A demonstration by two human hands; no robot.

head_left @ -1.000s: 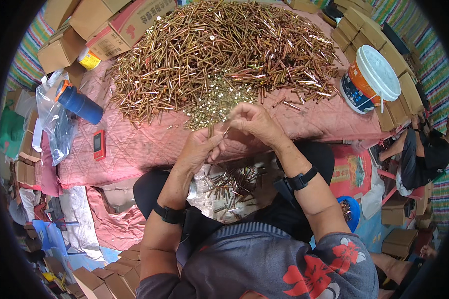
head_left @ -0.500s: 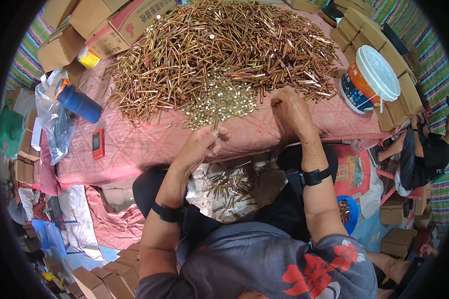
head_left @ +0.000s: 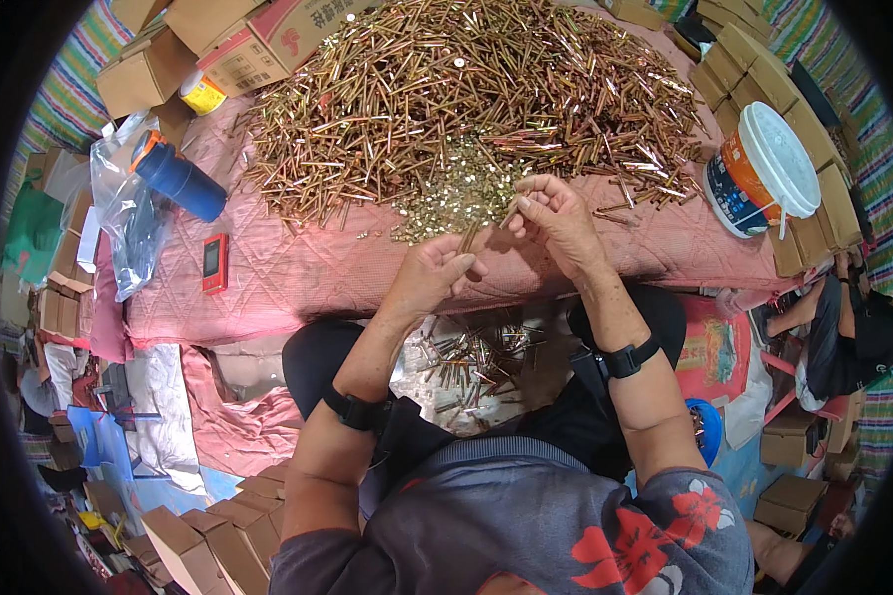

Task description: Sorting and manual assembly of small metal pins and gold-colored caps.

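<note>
My left hand is closed, pinching a slender brass-coloured metal rod that points up between thumb and fingers. To its right, my right hand pinches another short metal rod, tilted toward the left hand. The two hands are close but apart, above the near edge of the pink quilted cover. Just beyond them lies a patch of small pale metal pieces, too small to name. Behind it spreads a large heap of similar copper and brass-coloured rods.
At left are a blue bottle, a small red device and a clear plastic bag. A white-lidded bucket stands right. Cardboard boxes border the heap. More rods lie below, between my legs. Another person sits far right.
My right hand has moved left from the heap's near right edge toward my left hand, and a rod now shows in its fingers. The whole view has shifted slightly.
</note>
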